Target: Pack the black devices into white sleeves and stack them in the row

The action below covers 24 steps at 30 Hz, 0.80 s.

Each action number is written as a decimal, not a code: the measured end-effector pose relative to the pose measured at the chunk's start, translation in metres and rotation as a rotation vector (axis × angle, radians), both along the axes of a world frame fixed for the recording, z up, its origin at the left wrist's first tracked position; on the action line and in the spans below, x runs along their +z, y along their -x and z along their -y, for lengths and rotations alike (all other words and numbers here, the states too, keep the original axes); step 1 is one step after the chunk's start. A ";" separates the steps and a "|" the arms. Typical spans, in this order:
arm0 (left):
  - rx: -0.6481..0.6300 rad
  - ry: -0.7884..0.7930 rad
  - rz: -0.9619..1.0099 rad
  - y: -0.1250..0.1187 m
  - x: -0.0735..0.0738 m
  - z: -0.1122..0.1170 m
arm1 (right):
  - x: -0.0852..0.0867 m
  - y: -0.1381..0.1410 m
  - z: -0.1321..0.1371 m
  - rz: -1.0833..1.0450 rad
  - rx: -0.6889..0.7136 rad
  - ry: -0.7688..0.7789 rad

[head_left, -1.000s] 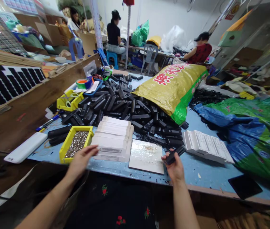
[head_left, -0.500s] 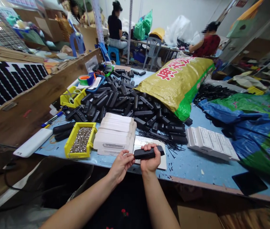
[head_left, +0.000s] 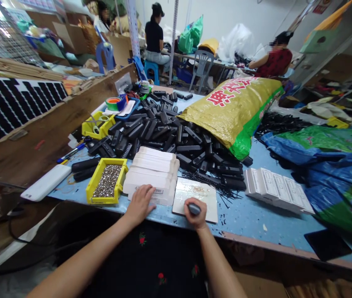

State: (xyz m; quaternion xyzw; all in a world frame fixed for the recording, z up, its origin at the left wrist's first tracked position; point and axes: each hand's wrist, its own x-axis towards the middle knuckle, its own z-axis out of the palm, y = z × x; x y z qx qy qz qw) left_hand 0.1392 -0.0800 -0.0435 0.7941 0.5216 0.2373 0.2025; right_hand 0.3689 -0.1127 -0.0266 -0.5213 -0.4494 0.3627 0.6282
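Note:
My right hand [head_left: 196,215] is closed around a dark, elongated black plastic piece [head_left: 194,208], seen nearly end-on, over a white board [head_left: 210,207] on the table. Small bits lie scattered on the board's upper part. To the left, my left hand [head_left: 141,203] lies with fingers stretched over the front of a stack of white printed cards [head_left: 151,179]; its fingertips touch the lowest ones, and no lifted card shows. Just left of the stack stands a yellow bin [head_left: 89,191] of small shiny metal parts.
A heap of black plastic pieces [head_left: 163,128] spreads behind the cards, with a gold-and-green sack [head_left: 228,111] on its right side. White printed boxes [head_left: 275,188] and a blue-green bag [head_left: 340,178] are at right. Several people sit farther back.
My left hand has left the black piece and moved left onto the card stack. My right hand has lowered and turned the piece end-on, uncovering more of the board.

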 end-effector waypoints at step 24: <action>-0.252 0.821 0.537 0.014 0.054 0.005 | 0.045 0.040 0.019 0.801 0.364 -0.111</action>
